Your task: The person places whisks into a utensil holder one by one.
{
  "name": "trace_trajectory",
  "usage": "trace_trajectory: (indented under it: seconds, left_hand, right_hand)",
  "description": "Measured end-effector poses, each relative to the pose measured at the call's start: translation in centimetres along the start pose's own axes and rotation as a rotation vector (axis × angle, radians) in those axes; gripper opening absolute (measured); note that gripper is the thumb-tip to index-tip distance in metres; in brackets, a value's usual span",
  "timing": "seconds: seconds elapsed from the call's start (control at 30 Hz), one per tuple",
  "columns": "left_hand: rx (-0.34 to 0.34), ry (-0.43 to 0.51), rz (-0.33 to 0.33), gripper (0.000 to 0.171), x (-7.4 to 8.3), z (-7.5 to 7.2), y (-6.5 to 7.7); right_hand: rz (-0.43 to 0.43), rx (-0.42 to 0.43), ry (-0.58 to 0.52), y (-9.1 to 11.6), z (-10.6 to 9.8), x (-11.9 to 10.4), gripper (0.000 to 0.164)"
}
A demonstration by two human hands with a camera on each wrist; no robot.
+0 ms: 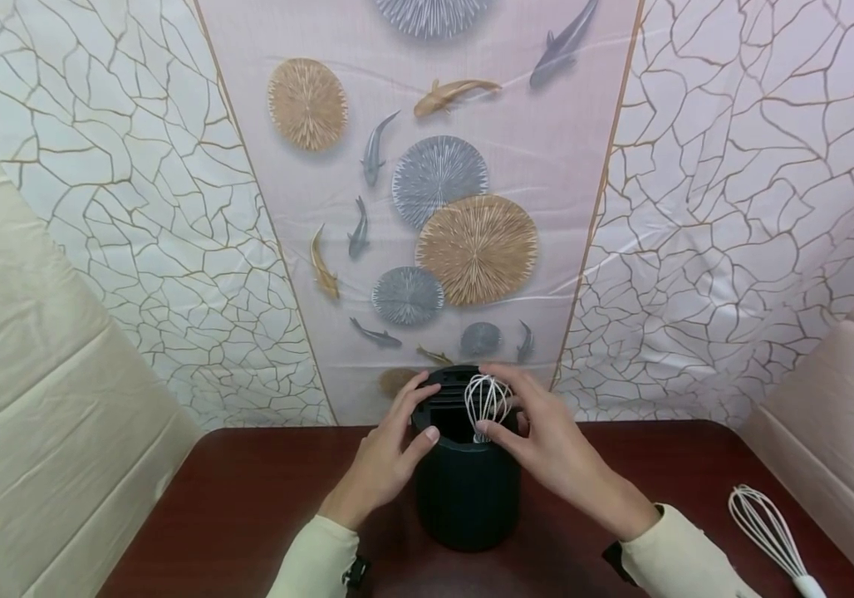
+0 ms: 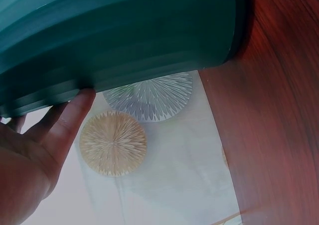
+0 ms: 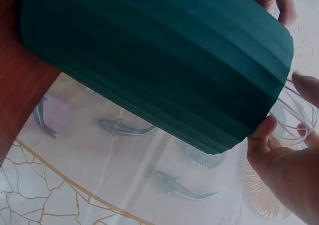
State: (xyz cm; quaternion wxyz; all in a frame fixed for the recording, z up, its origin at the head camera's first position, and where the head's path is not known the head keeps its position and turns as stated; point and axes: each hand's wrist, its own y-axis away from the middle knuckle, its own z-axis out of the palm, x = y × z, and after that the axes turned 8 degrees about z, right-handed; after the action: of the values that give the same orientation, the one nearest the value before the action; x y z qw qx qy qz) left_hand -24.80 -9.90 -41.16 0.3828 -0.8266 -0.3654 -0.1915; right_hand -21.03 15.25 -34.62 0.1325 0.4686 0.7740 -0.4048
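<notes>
Head view: left hand (image 1: 380, 467) rests unclenched on a dark container (image 1: 466, 502) while right hand (image 1: 556, 440) pinches a likely light, springy whisk (image 1: 483, 402), best gripped at its neck (image 1: 480, 437).

1. The tub (image 1: 468, 502) is dark green, with lighter and darker green stripes along its side.
2. The whisk (image 1: 487, 404) at the tub's top has white wires.
3. The other whisk (image 1: 767, 525), near right, has white wires and a white handle.
4. The table (image 1: 247, 515) is red-brown with darker wood streaks.
5. The far cloth's middle strip (image 1: 397, 237) is pale pink with gold edges, grey and gold fish, and spiky grey and gold circles.
6. Its left part (image 1: 143, 208) and right part (image 1: 726, 208) are white with crackly gold-brown lines.
7. The left side cloth (image 1: 31, 374) is cream.
8. The sleeves (image 1: 318, 556) are pale cream; the wristbands (image 1: 355, 573) are black.
</notes>
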Motion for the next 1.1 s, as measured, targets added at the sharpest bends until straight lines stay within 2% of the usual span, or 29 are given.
trace_trajectory:
  seconds: [0.23, 0.4, 0.57, 0.77, 1.0, 1.1]
  left_hand:
    - [-0.002, 0.005, -0.003, 0.057, 0.1, 0.0, 0.0]
    - [-0.003, 0.016, -0.011, 0.057, 0.1, 0.0, 0.0]
    - [0.002, 0.015, -0.004, 0.057, 0.2, -0.1, 0.1]
    - [0.004, 0.013, 0.009, 0.057, 0.1, 0.0, 0.1]
    - [0.008, 0.007, 0.014, 0.056, -0.1, 0.0, 0.1]
    - [0.005, 0.009, 0.015, 0.057, -0.1, -0.1, 0.2]
  right_hand:
    - [0.001, 0.032, 0.034, 0.3, 0.6, 0.1, 0.065]
    - [0.039, 0.006, 0.025, 0.3, 0.6, 0.1, 0.065]
    - [0.039, -0.002, 0.020, 0.3, 0.5, 0.2, 0.066]
    - [0.020, 0.087, -0.003, 0.2, 0.1, -0.2, 0.074]
    - [-0.055, 0.221, -0.052, -0.4, -0.8, -1.4, 0.080]
    - [-0.067, 0.253, -0.086, -0.9, -1.2, -1.8, 0.084]
